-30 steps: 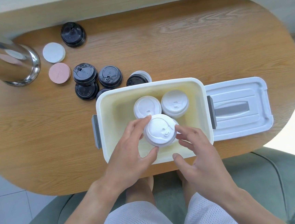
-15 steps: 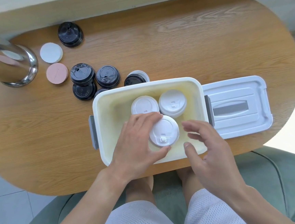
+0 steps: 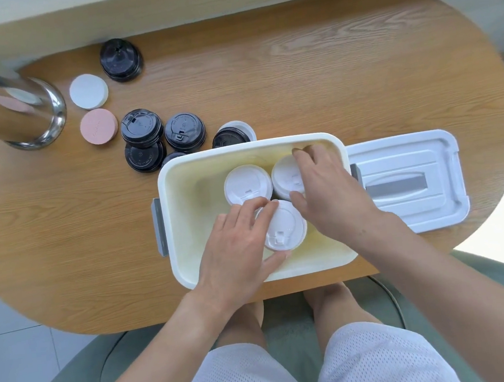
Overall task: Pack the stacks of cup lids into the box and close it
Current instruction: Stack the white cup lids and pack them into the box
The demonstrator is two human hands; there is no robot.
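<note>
An open white box [image 3: 176, 179] stands near the table's front edge with three stacks of white cup lids inside. My left hand [image 3: 237, 247] grips the near stack [image 3: 284, 227], fingers over its back rim and thumb at its front. My right hand [image 3: 327, 193] reaches over the far right stack [image 3: 286, 175] and grips it between fingers and thumb. The far left stack [image 3: 245, 183] stands untouched. The box's white lid [image 3: 408, 177] lies flat to the right. Several stacks of black lids [image 3: 143, 128] stand on the table behind the box's left corner.
A shiny steel cylinder [image 3: 19, 119] leans in at the far left. A white disc [image 3: 88, 91] and a pink disc [image 3: 98, 125] lie beside it. One more black lid stack [image 3: 120, 59] stands at the table's back edge. A green seat shows below.
My right hand left the near stack, moved forward into the box and took hold of the far right stack. My left hand stayed on the near stack, which now sits lower inside the box.
</note>
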